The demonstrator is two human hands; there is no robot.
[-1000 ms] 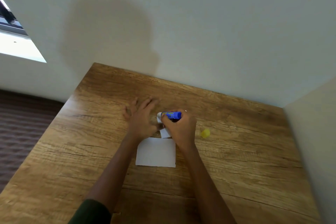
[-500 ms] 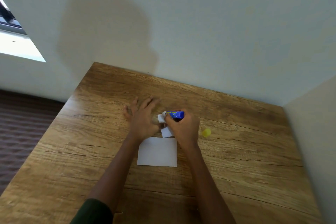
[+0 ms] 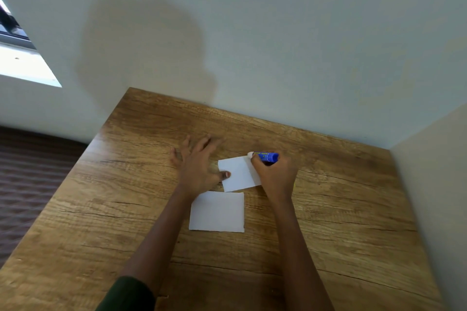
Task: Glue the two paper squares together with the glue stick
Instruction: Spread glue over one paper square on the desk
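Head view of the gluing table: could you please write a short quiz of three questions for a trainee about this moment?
1. True or false: the two paper squares are already stacked on each other.
2. Which hand holds the glue stick?
3. Multiple choice: the left hand's thumb rests on A) the nearer paper square, B) the farther paper square, C) the glue stick.

Key:
1. False; they lie apart on the table.
2. The right hand, with the white tip at the farther square's far corner.
3. B, on its left edge.
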